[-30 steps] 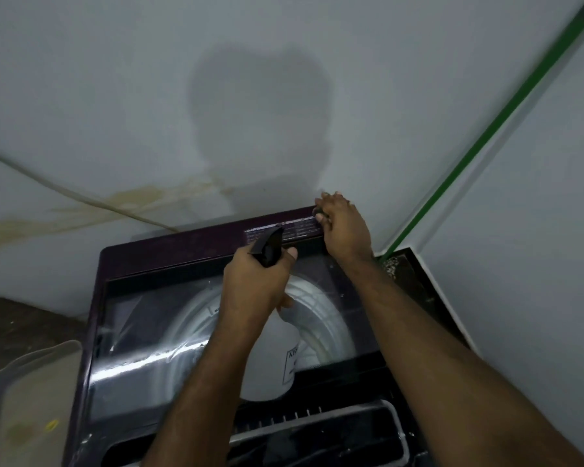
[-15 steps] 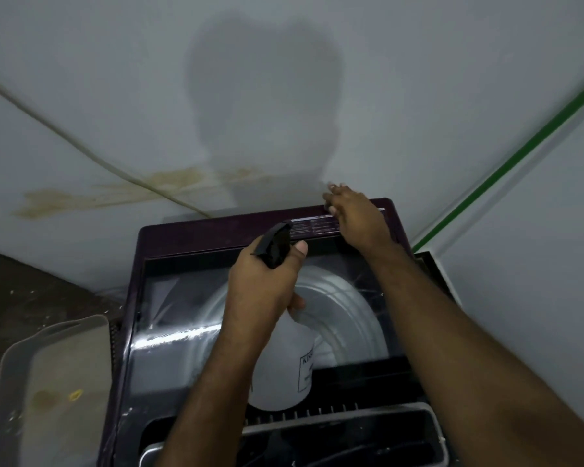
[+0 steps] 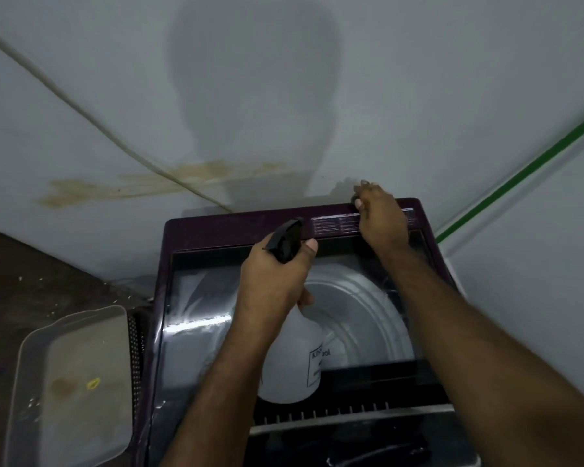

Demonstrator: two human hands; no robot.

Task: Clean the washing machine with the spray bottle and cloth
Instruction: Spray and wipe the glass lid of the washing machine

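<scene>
Washing machine: purple-topped, glass lid down, standing in the corner against the far wall. Risk: spray aimed at the far control panel could wet the printed strip and, judging by position, run into the controls or the gap behind.

Spray bottle: white, hanging over the lid, grasped at the neck by the left hand, thumb beside the black trigger head. Risk: a loose grip would drop it onto the glass.

Right hand: on the far right of the panel, fingers bent over the back edge. The cloth is not clearly seen; a small dark scrap shows at the fingertips, so whether this grip is grasping it cannot be told. Risk: wiping at full reach may skip the back edge.

Hidden: the machine's front, cut off by the near frame edge. The bottle's label is only partly legible.
</scene>
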